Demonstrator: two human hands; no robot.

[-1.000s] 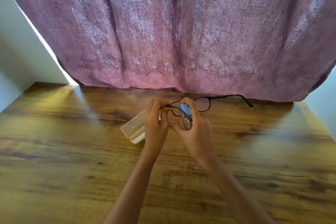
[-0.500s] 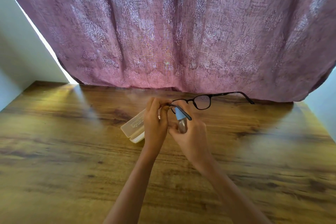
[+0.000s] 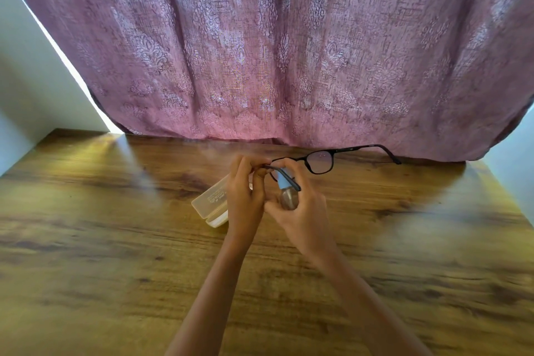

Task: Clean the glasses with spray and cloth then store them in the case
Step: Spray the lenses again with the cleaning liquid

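Observation:
Black-framed glasses point(image 3: 320, 162) hang in the air above the wooden table point(image 3: 115, 240), temples unfolded, the right lens free and the left lens hidden behind my fingers. My left hand point(image 3: 245, 199) pinches the frame at its left end. My right hand point(image 3: 300, 211) is wrapped around a small spray bottle point(image 3: 286, 191) with a light blue top, held upright just in front of the left lens. A pale translucent glasses case point(image 3: 211, 201) lies on the table behind my left hand, partly hidden. No cloth shows.
A mauve patterned curtain point(image 3: 274, 52) hangs down to the table's far edge. Pale walls flank it, with a strip of daylight at the left.
The glasses have tilted flatter and risen slightly, so the free lens sits higher and further right. The spray bottle has slid lower in my right hand. The case has not moved.

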